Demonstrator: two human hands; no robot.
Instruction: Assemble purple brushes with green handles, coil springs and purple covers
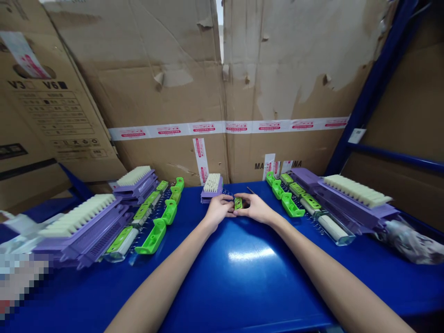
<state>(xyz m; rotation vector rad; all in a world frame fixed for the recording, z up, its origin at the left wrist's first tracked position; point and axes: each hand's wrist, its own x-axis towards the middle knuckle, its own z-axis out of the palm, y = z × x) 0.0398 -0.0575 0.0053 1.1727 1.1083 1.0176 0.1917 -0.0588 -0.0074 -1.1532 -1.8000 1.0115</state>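
Pinching a small green piece in its fingers at twelve o'clock, the right hand faces the left hand, whose grip cannot be told; slackening could drop the piece near the purple brush at its ten o'clock.

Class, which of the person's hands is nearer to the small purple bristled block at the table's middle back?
Left. The left hand is just in front of the purple block, slightly to its right; the right hand is farther right, beyond the green piece.

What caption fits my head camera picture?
Two hands meet at a little green piece over a blue surface, with purple parts on either side.
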